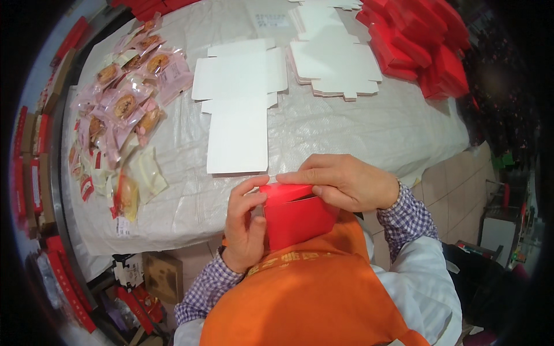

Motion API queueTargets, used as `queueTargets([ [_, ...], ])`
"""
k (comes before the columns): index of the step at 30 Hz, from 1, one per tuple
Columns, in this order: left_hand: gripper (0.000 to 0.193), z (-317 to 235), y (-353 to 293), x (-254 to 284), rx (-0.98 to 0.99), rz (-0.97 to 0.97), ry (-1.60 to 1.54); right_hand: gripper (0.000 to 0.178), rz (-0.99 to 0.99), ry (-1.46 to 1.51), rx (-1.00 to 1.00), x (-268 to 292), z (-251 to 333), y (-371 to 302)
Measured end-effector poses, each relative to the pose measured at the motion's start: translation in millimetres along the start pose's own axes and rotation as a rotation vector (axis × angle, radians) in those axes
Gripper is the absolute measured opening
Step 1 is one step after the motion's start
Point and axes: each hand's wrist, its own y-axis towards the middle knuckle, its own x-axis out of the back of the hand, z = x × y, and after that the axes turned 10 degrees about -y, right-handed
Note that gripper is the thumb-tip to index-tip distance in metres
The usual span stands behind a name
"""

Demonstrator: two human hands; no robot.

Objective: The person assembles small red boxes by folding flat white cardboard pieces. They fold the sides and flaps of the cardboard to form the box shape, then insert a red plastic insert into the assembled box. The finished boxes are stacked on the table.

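The red box (297, 224) is up against the orange apron (311, 294) by the desk (334, 132), maybe to keep it still, while the half-curled left hand (243, 228) holds its left side and the bent right hand (353, 181) holds its top flap (285, 192).

- Box (300, 222): bright red card, folded into shape, flat-sided; broad plain face turned to the wearer.
- Top: narrow flap nearly down; dark slit beneath it, widening toward the right end. Contents not visible.
- Pose: tilted, flap end up and away from the wearer's body.
- Position: held at chest front, between left hand (245, 222) and right hand (346, 183), beside the table's near edge (202, 237).
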Motion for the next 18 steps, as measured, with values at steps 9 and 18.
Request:
queueTargets([
  [9,0.019,-18.3,31.7,19.0,0.052,0.152,0.090,0.053,-0.079,0.052,0.014,-2.6,-10.5,0.7],
  [18,0.011,-26.8,49.1,38.1,0.134,0.364,0.185,0.060,0.004,0.068,-0.039,-2.1,-0.7,1.7],
])
